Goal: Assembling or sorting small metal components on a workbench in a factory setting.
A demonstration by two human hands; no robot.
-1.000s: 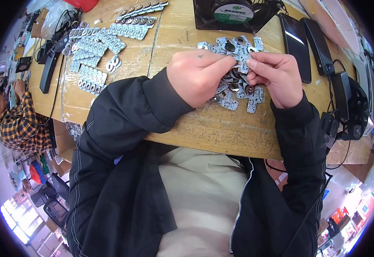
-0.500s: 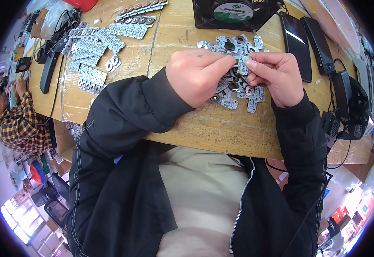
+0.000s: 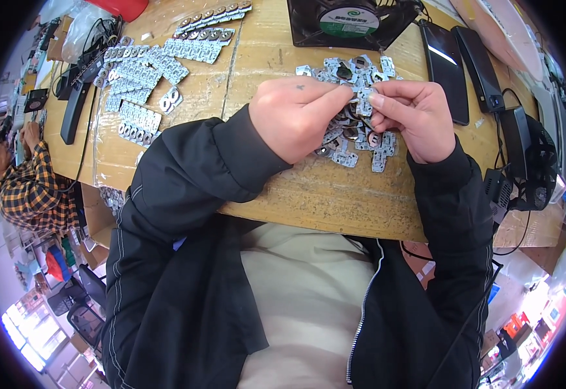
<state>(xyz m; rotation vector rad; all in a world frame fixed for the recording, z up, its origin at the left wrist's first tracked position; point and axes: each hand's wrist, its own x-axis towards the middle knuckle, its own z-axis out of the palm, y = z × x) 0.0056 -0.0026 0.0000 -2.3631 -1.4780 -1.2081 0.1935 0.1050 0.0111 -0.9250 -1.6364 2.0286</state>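
One left hand (image 3: pixel 296 118) and one right hand (image 3: pixel 420 118) meet at one circuit board (image 3: pixel 364 105).

The tabletop (image 3: pixel 335 206) is brightly and evenly lit; shadows in the pale shirt (image 3: pixel 302 292) are soft. The window (image 3: pixel 30 330) at lower left is overexposed, and glare streaks the dark flat panel (image 3: pixel 451 91). Fisheye distortion bends edges toward a black rim; detail at the fingers (image 3: pixel 387 107) is unresolved.

Compared with one second earlier, we see the black fan (image 3: pixel 354 27) and the board pile (image 3: pixel 359 137) slightly farther left in view, one round disc (image 3: pixel 374 139) there appearing paler.
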